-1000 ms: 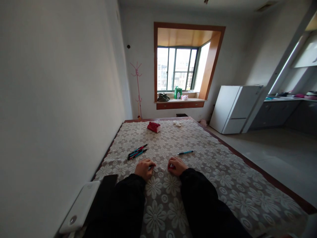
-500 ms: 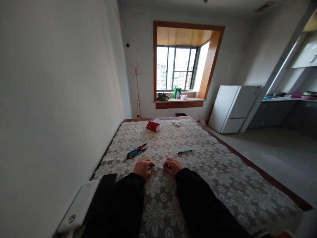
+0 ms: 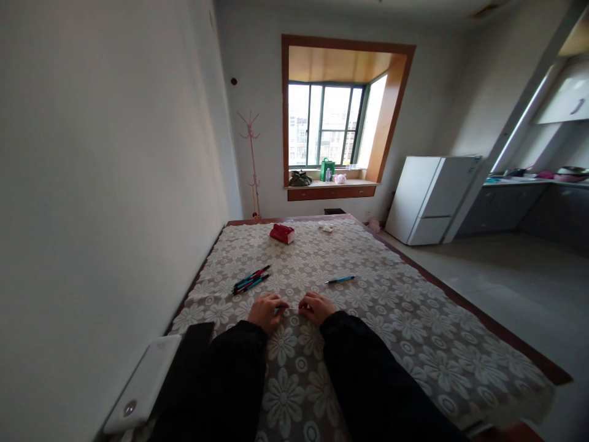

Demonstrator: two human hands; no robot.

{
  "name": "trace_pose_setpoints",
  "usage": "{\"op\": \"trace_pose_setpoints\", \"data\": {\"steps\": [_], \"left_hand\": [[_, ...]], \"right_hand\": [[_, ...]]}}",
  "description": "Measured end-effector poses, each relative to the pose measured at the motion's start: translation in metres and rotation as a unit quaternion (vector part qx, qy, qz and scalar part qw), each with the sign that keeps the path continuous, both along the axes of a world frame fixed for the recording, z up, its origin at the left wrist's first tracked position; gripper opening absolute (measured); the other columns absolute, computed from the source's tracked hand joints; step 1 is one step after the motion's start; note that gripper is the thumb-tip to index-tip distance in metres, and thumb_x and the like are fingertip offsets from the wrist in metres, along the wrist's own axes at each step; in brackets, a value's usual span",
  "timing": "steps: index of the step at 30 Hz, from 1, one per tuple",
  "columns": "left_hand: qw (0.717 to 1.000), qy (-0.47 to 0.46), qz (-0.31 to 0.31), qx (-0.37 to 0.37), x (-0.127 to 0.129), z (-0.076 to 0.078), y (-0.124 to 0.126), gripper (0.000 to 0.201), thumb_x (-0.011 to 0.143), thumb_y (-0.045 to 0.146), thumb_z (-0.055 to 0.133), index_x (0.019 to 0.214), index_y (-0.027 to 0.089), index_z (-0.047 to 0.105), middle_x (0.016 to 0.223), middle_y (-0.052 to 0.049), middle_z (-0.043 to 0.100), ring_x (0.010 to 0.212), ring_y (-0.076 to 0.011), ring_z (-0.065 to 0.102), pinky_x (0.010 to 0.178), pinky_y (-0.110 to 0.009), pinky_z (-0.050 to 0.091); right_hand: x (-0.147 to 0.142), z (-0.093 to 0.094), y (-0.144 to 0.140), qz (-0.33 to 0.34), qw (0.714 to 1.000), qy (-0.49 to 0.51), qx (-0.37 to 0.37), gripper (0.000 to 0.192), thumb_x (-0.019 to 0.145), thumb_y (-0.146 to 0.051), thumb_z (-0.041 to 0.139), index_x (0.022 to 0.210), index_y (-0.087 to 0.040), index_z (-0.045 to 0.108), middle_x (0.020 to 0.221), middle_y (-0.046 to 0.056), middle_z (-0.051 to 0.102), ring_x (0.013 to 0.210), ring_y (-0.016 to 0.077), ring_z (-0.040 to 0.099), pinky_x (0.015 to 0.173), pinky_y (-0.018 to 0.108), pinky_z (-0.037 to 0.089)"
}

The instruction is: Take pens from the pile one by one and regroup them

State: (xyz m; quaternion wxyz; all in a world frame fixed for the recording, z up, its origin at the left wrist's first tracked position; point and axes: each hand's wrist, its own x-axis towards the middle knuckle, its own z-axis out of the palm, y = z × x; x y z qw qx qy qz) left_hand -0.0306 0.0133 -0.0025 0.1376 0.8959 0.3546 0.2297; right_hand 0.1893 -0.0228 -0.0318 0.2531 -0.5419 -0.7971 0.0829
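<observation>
Right hand (image 3: pixel 317 307) now sits nearer left hand (image 3: pixel 267 314), the 2 pinching what looks like a pale sliver (image 3: pixel 293 308).

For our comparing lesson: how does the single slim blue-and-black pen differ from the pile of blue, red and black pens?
The single slim blue-and-black pen lies alone; the pile of blue, red and black pens holds several. The single pen shows no red; the pile does. Both lie on the grey-and-white floral tablecloth.
</observation>
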Motion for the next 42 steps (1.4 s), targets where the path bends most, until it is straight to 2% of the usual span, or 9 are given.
{"op": "trace_pose_setpoints", "data": {"steps": [8, 12, 19, 24, 27, 35, 39, 42], "left_hand": [[0.999, -0.013, -0.035, -0.022, 0.007, -0.002, -0.004, 0.025, 0.087, 0.027, 0.051, 0.102, 0.028, 0.070, 0.097, -0.002, 0.069, 0.095, -0.0172, 0.058, 0.086, -0.028, 0.044], [0.998, -0.035, -0.031, -0.043, 0.009, 0.001, -0.009, 0.024, 0.085, 0.024, 0.053, 0.104, 0.028, 0.066, 0.096, -0.001, 0.069, 0.095, -0.0172, 0.060, 0.087, -0.029, 0.044], [0.990, -0.090, -0.010, -0.111, 0.013, -0.003, -0.011, 0.015, 0.079, 0.024, 0.059, 0.094, 0.023, 0.060, 0.091, -0.001, 0.069, 0.083, -0.0143, 0.064, 0.078, -0.024, 0.048], [0.967, -0.162, -0.022, -0.196, 0.015, -0.008, -0.007, 0.011, 0.076, 0.025, 0.060, 0.086, 0.019, 0.059, 0.080, -0.002, 0.071, 0.077, -0.0153, 0.066, 0.072, -0.024, 0.049], [0.956, -0.187, -0.024, -0.223, 0.016, -0.009, -0.006, 0.012, 0.074, 0.026, 0.062, 0.084, 0.018, 0.058, 0.079, -0.002, 0.071, 0.076, -0.0162, 0.066, 0.070, -0.025, 0.050], [0.963, -0.178, -0.017, -0.201, 0.017, -0.005, -0.009, 0.009, 0.073, 0.024, 0.061, 0.080, 0.018, 0.057, 0.075, -0.001, 0.068, 0.071, -0.0144, 0.063, 0.064, -0.024, 0.048], [0.967, -0.170, -0.028, -0.190, 0.016, -0.005, -0.009, 0.012, 0.073, 0.020, 0.059, 0.084, 0.019, 0.055, 0.073, 0.000, 0.068, 0.068, -0.0136, 0.063, 0.063, -0.023, 0.047], [0.964, -0.177, -0.026, -0.195, 0.016, -0.008, -0.008, 0.016, 0.073, 0.022, 0.061, 0.087, 0.019, 0.054, 0.077, 0.000, 0.069, 0.070, -0.0137, 0.064, 0.065, -0.023, 0.047]], "right_hand": [[-0.005, 0.006, -0.004, 0.017, 1.000, 0.020, 0.002, 0.014, 0.087, -0.025, 0.054, 0.093, -0.021, 0.067, 0.089, 0.003, 0.068, 0.083, 0.0157, 0.061, 0.077, 0.025, 0.044], [-0.009, 0.008, -0.007, 0.016, 1.000, 0.013, -0.001, 0.016, 0.088, -0.025, 0.053, 0.094, -0.022, 0.067, 0.088, 0.003, 0.067, 0.083, 0.0161, 0.062, 0.075, 0.025, 0.044], [-0.014, 0.010, -0.009, 0.021, 1.000, 0.018, -0.003, 0.014, 0.086, -0.024, 0.053, 0.096, -0.022, 0.064, 0.086, 0.002, 0.066, 0.083, 0.0161, 0.060, 0.076, 0.026, 0.043], [-0.015, 0.005, -0.008, 0.040, 0.998, 0.039, -0.008, 0.015, 0.077, -0.023, 0.064, 0.090, -0.019, 0.058, 0.085, 0.001, 0.061, 0.080, 0.0149, 0.056, 0.072, 0.024, 0.042], [-0.016, 0.003, -0.007, 0.045, 0.998, 0.035, -0.003, 0.018, 0.073, -0.020, 0.065, 0.088, -0.020, 0.055, 0.088, 0.001, 0.059, 0.084, 0.0156, 0.054, 0.074, 0.024, 0.041], [-0.017, 0.003, -0.008, 0.058, 0.998, 0.013, 0.019, 0.025, 0.069, -0.010, 0.056, 0.091, -0.020, 0.056, 0.091, 0.001, 0.060, 0.088, 0.0168, 0.055, 0.076, 0.024, 0.042], [-0.016, 0.002, -0.009, 0.054, 0.998, -0.003, 0.041, 0.014, 0.082, -0.023, 0.054, 0.095, -0.022, 0.060, 0.090, 0.002, 0.064, 0.085, 0.0176, 0.058, 0.078, 0.026, 0.042], [-0.016, 0.004, -0.010, 0.052, 0.998, -0.012, 0.046, 0.017, 0.088, -0.028, 0.048, 0.098, -0.024, 0.061, 0.090, 0.002, 0.066, 0.084, 0.0174, 0.060, 0.077, 0.027, 0.042]]}}
